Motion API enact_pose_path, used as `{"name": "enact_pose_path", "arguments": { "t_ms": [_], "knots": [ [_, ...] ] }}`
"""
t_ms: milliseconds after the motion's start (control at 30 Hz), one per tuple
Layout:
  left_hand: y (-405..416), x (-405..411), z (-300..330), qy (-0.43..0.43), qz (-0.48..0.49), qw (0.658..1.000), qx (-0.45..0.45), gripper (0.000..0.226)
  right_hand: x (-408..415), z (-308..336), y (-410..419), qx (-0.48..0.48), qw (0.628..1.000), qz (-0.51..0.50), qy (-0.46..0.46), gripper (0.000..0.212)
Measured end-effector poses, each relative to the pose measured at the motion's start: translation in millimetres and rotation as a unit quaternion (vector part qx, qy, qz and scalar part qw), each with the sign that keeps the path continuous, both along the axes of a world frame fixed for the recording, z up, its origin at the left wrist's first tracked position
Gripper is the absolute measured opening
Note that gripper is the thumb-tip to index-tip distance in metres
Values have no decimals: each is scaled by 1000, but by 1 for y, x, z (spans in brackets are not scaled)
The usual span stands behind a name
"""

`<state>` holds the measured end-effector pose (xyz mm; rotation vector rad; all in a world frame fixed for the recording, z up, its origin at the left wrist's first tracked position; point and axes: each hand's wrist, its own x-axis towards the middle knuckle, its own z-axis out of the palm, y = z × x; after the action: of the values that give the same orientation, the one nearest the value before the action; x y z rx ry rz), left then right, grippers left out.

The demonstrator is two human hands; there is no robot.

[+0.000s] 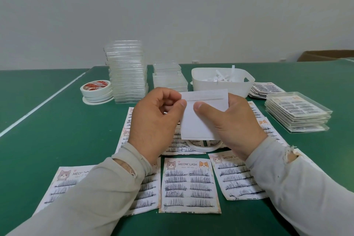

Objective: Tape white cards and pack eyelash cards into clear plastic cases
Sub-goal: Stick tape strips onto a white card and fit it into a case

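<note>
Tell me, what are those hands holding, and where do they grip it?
A white card. The left hand pinches its left edge near the top; the right hand holds its right side, thumb on the face.

White card w/ tape strip across its top held upright above printed eyelash cards spread face-up on table; clear case stacks behind, filled cases at right.
</note>
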<state>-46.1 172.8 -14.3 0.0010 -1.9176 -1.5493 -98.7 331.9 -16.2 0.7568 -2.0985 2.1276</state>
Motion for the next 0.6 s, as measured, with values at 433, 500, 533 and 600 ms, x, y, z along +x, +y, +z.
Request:
{"name": "enact_pose_path", "arguments": {
  "t_ms": [433, 500, 533, 600],
  "knots": [
    [1, 0, 0, 6, -6, 1000, 23, 19, -2, -1, 0, -18, 1000, -2, -7, 8],
    [1, -1, -1, 5, -6, 1000, 25, 17, -2, -1, 0, -18, 1000, -3, -7, 7],
    [1, -2, -1, 4, -6, 1000, 24, 17, -2, -1, 0, -17, 1000, -2, -7, 8],
    [1, -2, -1, 5, -4, 1000, 21, 17, -2, -1, 0, -12, 1000, -4, -6, 12]
  ]
}}
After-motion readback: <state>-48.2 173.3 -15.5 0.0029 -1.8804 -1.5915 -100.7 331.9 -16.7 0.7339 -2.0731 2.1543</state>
